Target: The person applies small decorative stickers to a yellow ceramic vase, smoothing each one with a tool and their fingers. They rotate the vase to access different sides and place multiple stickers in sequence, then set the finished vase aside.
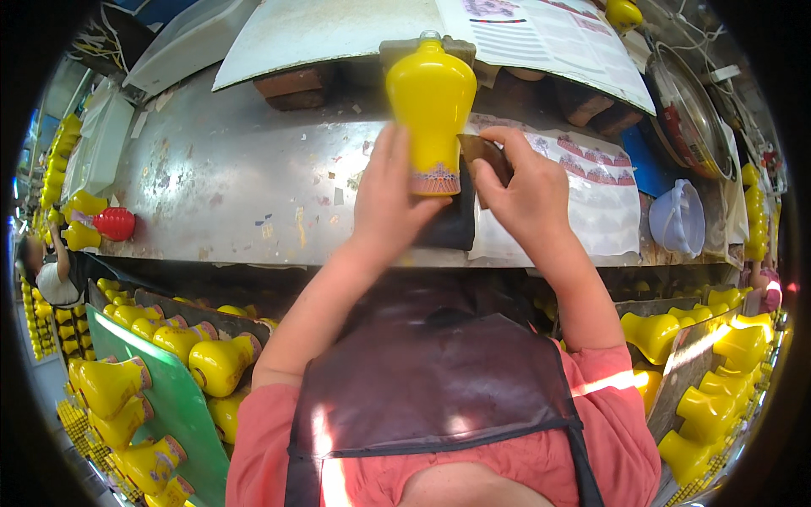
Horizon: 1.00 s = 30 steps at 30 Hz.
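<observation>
There's the yellow bottle [432, 97], upper centre of the frame, neck toward the top edge! The left hand [384, 194] runs along its left side, fingers close together but blurred, grip impossible to tell. The right hand [530, 188] pinches a brown pad [490, 159] beside it. A loose left hold could let the bottle roll; hard rubbing could scuff its patterned band [437, 180]. Upper right, a printed sheet [541, 49] carries lines too small to read.

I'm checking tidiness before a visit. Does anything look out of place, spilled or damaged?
Small paper-like scraps and yellow streaks mark the metal tabletop left of the yellow vase, looking untidy against the grey metal. I see no clear spill or breakage.
</observation>
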{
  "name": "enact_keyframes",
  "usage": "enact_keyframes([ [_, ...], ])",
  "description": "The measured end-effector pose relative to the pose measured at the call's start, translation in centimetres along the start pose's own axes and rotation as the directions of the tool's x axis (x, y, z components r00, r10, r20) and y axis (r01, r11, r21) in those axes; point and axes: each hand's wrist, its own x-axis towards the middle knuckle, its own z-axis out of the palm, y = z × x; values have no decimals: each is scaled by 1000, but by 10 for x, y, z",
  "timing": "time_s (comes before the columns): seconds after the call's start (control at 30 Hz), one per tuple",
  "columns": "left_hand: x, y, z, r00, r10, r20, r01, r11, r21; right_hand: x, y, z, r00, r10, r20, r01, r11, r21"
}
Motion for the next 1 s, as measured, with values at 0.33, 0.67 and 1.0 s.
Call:
enact_keyframes([
  [0.33, 7, -6, -1, 1000, 3, -21, -6, 994, -110, -31, 21, 12, 923, 297, 244, -370, 860, 351],
  [0.67, 6, -4, -1, 998, 56, 3, -56, 996, 66, -33, 3, 15, 927, 288, 242, -348, 901, 260],
  [1.0, 1, -9, 4, 990, -121, 70, 134, 964, -229, -1, 10, -11, 956, -77, 282, 50, 994, 101],
])
